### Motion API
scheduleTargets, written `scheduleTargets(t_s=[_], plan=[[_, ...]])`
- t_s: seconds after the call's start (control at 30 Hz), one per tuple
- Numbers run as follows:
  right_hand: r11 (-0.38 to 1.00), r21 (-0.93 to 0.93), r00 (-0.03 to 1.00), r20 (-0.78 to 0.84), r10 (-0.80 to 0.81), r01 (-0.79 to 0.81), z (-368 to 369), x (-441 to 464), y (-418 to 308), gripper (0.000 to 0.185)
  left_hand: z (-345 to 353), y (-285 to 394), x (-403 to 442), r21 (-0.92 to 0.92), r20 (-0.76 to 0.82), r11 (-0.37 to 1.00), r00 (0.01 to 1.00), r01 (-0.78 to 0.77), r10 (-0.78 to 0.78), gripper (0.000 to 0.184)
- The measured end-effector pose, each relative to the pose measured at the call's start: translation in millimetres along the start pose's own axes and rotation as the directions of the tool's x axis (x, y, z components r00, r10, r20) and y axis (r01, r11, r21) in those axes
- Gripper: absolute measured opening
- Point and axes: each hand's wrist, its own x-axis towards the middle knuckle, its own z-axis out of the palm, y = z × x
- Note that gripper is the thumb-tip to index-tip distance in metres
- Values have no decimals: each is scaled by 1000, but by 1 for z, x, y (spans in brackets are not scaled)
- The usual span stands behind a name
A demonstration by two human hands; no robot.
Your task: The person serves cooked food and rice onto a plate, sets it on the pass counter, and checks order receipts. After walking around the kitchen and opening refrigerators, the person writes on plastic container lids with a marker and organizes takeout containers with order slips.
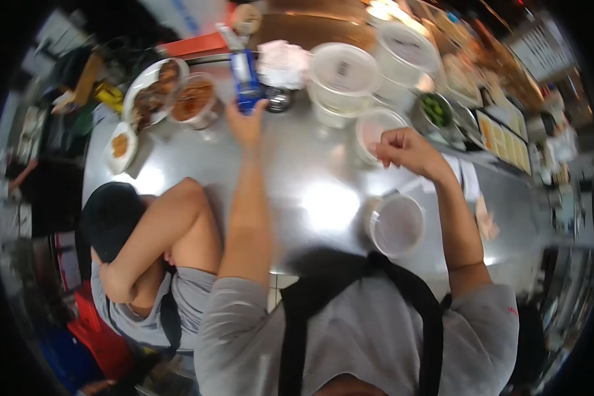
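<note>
My left hand [247,122] is wrapped round the lower end of a blue box [245,78] near the back edge of the steel table [290,178]. Right beside it are a small dark metallic container [278,99] and a crumpled pale cloth [284,63]. My right hand [402,153] is over the edge of a small lidded tub [379,125], its fingers curled together; whether they hold anything is too small to tell. Closer to me stands another round lidded container [396,226].
Large lidded tubs [344,69] stand at the back centre. Food plates [135,99] and a reddish-brown food tub [195,102] are at the back left. A bowl of green pieces [435,110] is on the right. A co-worker [171,231] leans, arms folded, at my left.
</note>
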Motion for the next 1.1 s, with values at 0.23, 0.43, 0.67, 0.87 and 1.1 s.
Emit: scheduleTargets(t_s=[0.23,0.43,0.67,0.87,1.1], plan=[[736,-666,944,-150,-293,123,-33,-69,165,22,-21,0,-78,-246,77,955,986,165,-150,79],[693,-700,959,-42,-279,171,-22,-62,182,22,-51,44,-150,-305,145,907,955,292,-259,62],[938,-133,871,-350,-346,319,-21,-96,163,18,-88,103,-183,-275,352,817,844,507,-405,55],[888,-107,894,82,-441,448,21,-153,79,21,-92,267,-225,-165,654,986,749,5,106,41],[886,446,953,197,-232,124,6,-175,92,18,-100,279,-268,13,870,983,486,-185,80,24]])
